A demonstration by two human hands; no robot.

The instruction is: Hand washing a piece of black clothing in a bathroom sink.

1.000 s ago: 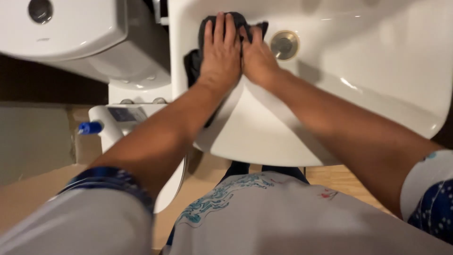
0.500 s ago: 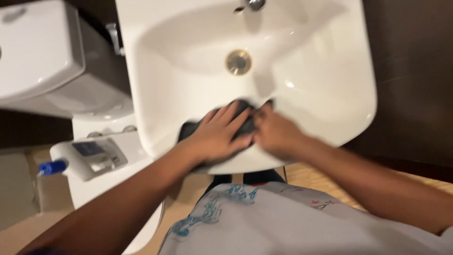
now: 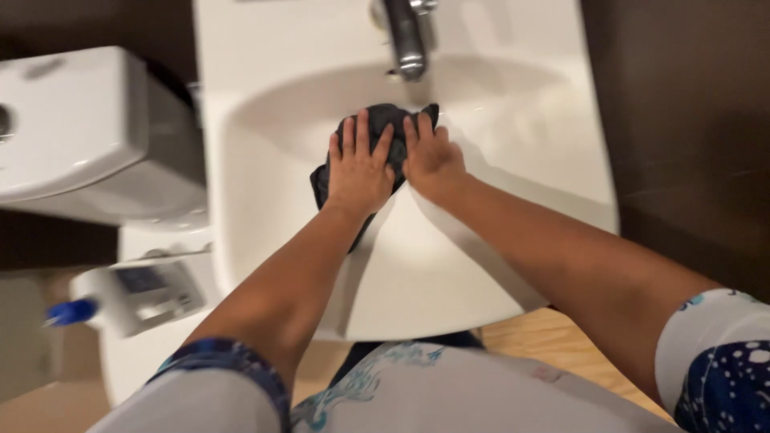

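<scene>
A white washbasin fills the middle of the head view, with a chrome tap at its far side. A dark grey cloth lies inside the bowl below the tap. My left hand presses flat on the cloth, fingers spread. My right hand presses on the cloth's right part, right beside the left hand. Both hands cover most of the cloth and hide the drain.
A white toilet cistern stands left of the basin. Below it, a white control panel and a blue-capped bottle tip sit at the left edge. A dark wall runs along the right. Wooden floor shows below the basin.
Both hands slid the cloth from the basin's near rim back into the bowl, under the tap. The camera view shifted, so the tap now shows and the drain is covered.
</scene>
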